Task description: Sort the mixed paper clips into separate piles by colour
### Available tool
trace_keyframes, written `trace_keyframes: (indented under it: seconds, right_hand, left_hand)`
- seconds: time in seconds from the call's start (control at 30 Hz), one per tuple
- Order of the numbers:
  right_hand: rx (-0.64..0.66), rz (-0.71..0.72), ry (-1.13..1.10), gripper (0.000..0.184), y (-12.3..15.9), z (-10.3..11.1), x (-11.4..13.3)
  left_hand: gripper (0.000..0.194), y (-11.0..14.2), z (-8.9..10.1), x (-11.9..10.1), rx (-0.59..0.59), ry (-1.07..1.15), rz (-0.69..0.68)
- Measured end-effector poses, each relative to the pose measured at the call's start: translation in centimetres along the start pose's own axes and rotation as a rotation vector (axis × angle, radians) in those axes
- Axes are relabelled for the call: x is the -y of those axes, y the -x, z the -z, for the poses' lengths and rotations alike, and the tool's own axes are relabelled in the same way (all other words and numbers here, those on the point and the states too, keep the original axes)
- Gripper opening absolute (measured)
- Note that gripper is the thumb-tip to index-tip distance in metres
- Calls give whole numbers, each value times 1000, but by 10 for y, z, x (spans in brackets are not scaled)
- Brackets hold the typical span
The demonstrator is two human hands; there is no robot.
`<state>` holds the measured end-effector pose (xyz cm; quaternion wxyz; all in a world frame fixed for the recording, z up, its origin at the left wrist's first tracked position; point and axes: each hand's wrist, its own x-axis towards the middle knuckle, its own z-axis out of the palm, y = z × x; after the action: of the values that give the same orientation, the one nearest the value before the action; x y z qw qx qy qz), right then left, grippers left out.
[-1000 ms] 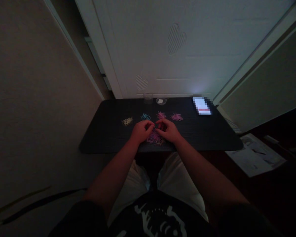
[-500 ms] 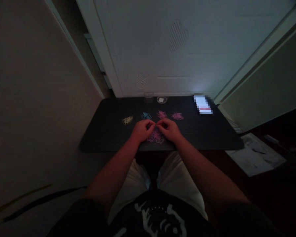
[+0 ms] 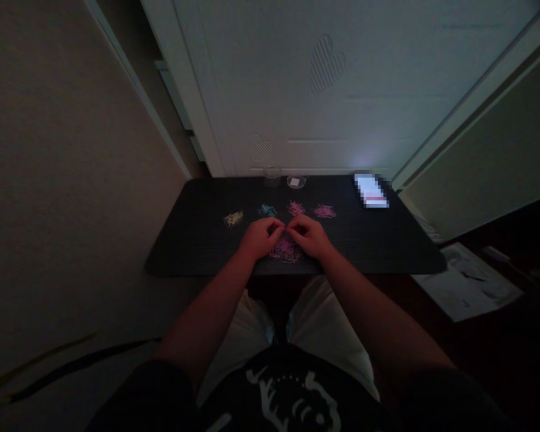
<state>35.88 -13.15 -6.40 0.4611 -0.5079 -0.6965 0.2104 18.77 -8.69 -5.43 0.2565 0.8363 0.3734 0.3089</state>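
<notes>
Fingertip to fingertip, my left hand (image 3: pixel 260 237) and my right hand (image 3: pixel 311 236) meet just above a mixed pile (image 3: pixel 285 251) of thin little sticks, mostly purple and pink. Both are closed in a pinch; whatever sits between the fingertips is too small and dark to make out. Beyond the hands lie separate small heaps of similar sticks: a pale yellow heap (image 3: pixel 233 219) on the left, a blue heap (image 3: pixel 267 210), a pink heap (image 3: pixel 296 208) and a pinkish-purple heap (image 3: pixel 324 211) on the right. My hands cover part of the mixed pile.
A clear round container (image 3: pixel 272 176) stands at the back of the dark table (image 3: pixel 184 240), beside a clear lid (image 3: pixel 296 182) with a white label. A lit phone (image 3: pixel 371 191) lies at the back right. A white door (image 3: pixel 261 78) rises behind the table.
Hardly anything differs. Both hands stay pinched together over the mixed pile, and the view has shifted very slightly.
</notes>
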Motion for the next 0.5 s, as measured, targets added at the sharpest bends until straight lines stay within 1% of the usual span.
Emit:
trace_keyframes:
  seconds: [0.1, 0.3, 0.5]
  right_hand:
    - [-3, -4, -7, 5, 0, 0, 1]
    - [-30, -113, -60, 6, 2, -1, 1]
    - [-65, -142, -43, 8, 1, -1, 0]
  left_hand:
    - [17, 0, 0, 0, 5, 1, 7]
    - [19, 0, 1, 0, 1, 31, 5]
    - [22, -1, 2, 1, 43, 12, -19]
